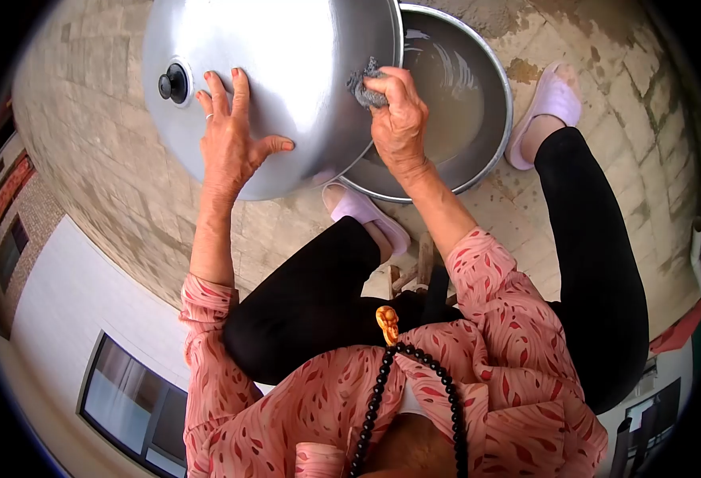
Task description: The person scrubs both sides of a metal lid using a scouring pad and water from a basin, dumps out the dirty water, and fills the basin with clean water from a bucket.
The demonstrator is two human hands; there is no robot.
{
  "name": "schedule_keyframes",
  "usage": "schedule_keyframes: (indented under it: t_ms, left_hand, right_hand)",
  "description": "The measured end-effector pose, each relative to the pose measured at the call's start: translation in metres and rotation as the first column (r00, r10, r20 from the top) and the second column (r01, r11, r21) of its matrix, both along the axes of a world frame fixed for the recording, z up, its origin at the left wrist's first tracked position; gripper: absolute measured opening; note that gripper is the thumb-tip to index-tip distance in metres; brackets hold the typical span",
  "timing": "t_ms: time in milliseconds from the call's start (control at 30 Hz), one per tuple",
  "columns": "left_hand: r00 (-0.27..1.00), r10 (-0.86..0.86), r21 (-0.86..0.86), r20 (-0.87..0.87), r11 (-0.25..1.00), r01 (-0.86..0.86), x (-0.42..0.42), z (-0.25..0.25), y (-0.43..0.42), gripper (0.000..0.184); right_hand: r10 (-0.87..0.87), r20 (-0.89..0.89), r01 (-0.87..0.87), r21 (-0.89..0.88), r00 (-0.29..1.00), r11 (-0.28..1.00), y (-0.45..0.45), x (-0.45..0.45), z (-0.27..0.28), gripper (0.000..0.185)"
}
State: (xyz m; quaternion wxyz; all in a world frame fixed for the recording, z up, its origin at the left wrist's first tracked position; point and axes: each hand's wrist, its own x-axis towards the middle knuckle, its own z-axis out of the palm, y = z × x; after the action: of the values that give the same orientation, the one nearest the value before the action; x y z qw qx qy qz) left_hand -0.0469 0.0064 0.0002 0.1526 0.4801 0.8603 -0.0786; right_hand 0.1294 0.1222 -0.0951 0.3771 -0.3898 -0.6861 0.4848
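Observation:
A large domed metal lid (310, 48) with a black knob (173, 83) fills the top middle of the head view, tilted over one side of a wide metal basin (500, 95). My left hand (233, 131) lies on the lid beside the knob, fingers spread. In my right hand (400, 119) is a grey steel wool scrubber (366, 83), pinched and pressed against the lid near its right edge. Cloudy water (446, 103) stands in the basin, with whitish streaks on its inner wall. The lid hides the basin's left part.
My feet, in lilac slippers (543, 107), are on either side of the basin on a paved floor (95, 119). Part of a wooden stool (424, 259) shows beneath me. A white wall with a window (131, 398) stands at the lower left.

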Motion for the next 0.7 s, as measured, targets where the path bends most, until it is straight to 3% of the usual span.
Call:
schedule_keyframes:
  t_ms: [100, 200, 233, 267, 333, 467, 567, 700]
  left_hand:
    - [1.0, 0.005, 0.027, 0.013, 1.0, -0.005, -0.002, -0.003, 0.0, 0.127]
    - [1.0, 0.017, 0.005, 0.017, 1.0, -0.017, -0.001, 0.0, 0.002, 0.128]
    - [1.0, 0.001, -0.005, 0.007, 1.0, -0.001, -0.001, 0.001, 0.002, 0.127]
    - [1.0, -0.014, -0.004, -0.007, 1.0, 0.014, -0.002, 0.001, 0.004, 0.125]
    - [1.0, -0.013, -0.02, -0.021, 1.0, 0.013, 0.0, 0.003, 0.006, 0.124]
    - [1.0, -0.002, 0.016, -0.017, 1.0, 0.002, 0.0, 0.001, 0.007, 0.123]
    - [1.0, -0.012, 0.03, -0.001, 0.999, 0.012, 0.001, 0.001, 0.002, 0.122]
    - [1.0, -0.012, 0.041, 0.008, 0.999, 0.012, 0.001, 0.002, 0.003, 0.121]
  right_hand:
    - [0.028, -0.03, -0.028, -0.016, 0.999, 0.999, -0.01, 0.004, -0.009, 0.03]
    - [-0.013, -0.052, 0.019, 0.106, 0.999, 0.994, 0.063, -0.039, -0.01, 0.024]
    - [0.013, 0.061, -0.018, 0.08, 0.998, 0.997, 0.081, -0.05, -0.016, 0.023]
    - [-0.04, -0.004, 0.04, 0.135, 0.999, 0.99, 0.094, -0.061, -0.018, 0.015]
    - [-0.027, 0.031, 0.02, 0.194, 0.999, 0.981, 0.086, -0.055, -0.016, 0.026]
    - [0.046, -0.034, -0.044, 0.07, 0.998, 0.997, 0.001, -0.007, 0.003, 0.036]
    - [0.123, -0.036, -0.116, 0.153, 0.992, 0.981, -0.009, -0.001, 0.003, 0.037]
    - [0.11, -0.038, -0.1, 0.219, 0.993, 0.971, 0.073, -0.052, 0.017, 0.022]
